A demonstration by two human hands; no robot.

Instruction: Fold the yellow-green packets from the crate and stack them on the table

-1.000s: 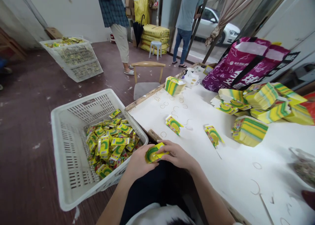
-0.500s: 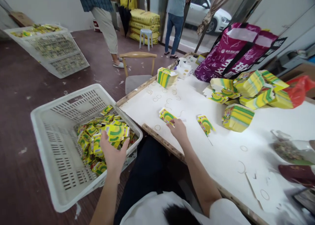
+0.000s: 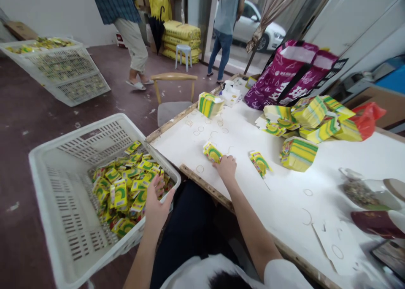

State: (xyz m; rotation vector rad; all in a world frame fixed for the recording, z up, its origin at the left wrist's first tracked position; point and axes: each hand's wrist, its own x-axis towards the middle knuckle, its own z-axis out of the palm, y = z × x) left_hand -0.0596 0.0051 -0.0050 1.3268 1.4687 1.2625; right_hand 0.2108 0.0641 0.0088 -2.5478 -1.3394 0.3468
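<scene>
My left hand (image 3: 157, 202) hangs over the near right part of a white plastic basket (image 3: 79, 130), its fingers apart and nothing in them. Below it lies a heap of small yellow-and-green cartons (image 3: 120, 194). On the white table (image 3: 177, 143), the fingers of my right hand (image 3: 226, 166) are closed on the near end of a yellow-and-green carton (image 3: 211, 152). To the right of that hand, another such carton (image 3: 259, 164) lies beside a thin strip.
Bundled cartons (image 3: 299, 154) are piled at the table's right, near a purple bag (image 3: 281, 76). A chair (image 3: 174, 107) stands past the table's left edge. A second full basket (image 3: 66, 67) is at the far left. Two people stand at the back.
A carton that was at my left hand is now out of it, and the hand has moved right towards the basket's rim. My right hand stays at its carton. The view has shifted slightly.
</scene>
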